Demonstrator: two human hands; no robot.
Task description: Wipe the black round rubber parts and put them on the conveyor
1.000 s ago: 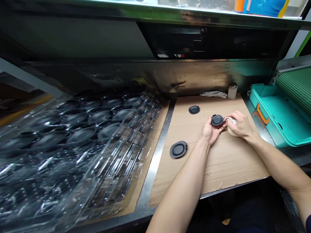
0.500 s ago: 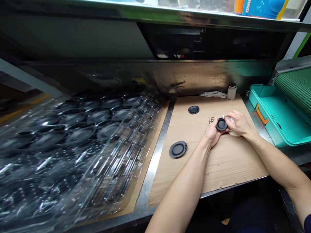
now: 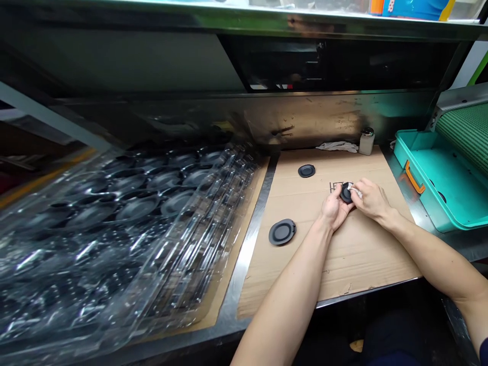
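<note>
My left hand (image 3: 335,207) is closed on a small round black plastic part (image 3: 345,193), holding it just above the cardboard sheet (image 3: 354,259). Pinched in my right hand (image 3: 370,199) is a white cloth (image 3: 354,190), pressed against the face of that part. Two similar black oval parts rest flat on the cardboard to the left: a nearer one (image 3: 282,232) and a farther one (image 3: 306,171). My right fingers partly cover the held part and most of the cloth.
Clear plastic trays (image 3: 183,244) with several black oval parts fill the left side. A teal bin (image 3: 457,203) with an orange latch stands at right, beside a green belt (image 3: 467,134). A small bottle (image 3: 366,141) and a white cloth or glove (image 3: 337,147) lie along the back.
My right hand has moved the white cloth from the part's edge onto its face. My left hand keeps hold of the part, now tilted. The view has shifted slightly.
</note>
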